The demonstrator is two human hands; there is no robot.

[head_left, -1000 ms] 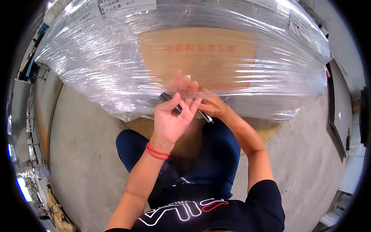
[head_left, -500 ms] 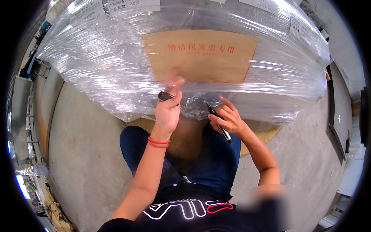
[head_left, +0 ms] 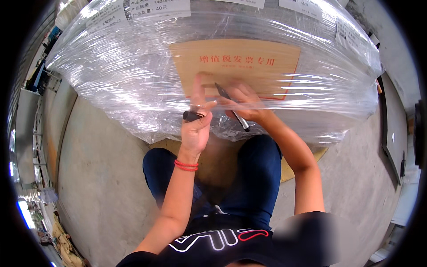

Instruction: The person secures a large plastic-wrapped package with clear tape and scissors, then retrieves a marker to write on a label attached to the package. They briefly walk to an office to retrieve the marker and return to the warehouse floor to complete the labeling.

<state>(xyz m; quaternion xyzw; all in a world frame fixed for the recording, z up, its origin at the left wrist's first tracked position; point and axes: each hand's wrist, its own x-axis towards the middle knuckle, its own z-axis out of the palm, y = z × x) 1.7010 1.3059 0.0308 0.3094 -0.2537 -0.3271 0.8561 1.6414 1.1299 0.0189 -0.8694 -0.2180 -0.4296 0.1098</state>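
A brown paper envelope (head_left: 240, 66) with red print lies against a large load wrapped in clear stretch film (head_left: 133, 84), under part of the film. My left hand (head_left: 195, 131) grips a short black marker cap (head_left: 192, 116) with its thumb; its fingers reach up to the envelope's lower left and look hazy, apparently behind film. In my right hand (head_left: 249, 104) is a black marker pen (head_left: 233, 107) with a silver end, its tip slanting up and left over the lower part of the envelope. The right fingers are blurred.
White printed labels (head_left: 160, 8) show under the film along the top of the load. Yellowish board (head_left: 289, 172) lies beneath its near edge, by my knees. A dark flat panel (head_left: 391, 133) stands at the right. Shelving with goods lines the far left, beyond the concrete floor (head_left: 98, 178).
My right hand has moved up and left with the marker pen, from below the envelope to its lower part. My left hand stays near the envelope's lower left, still with the cap.
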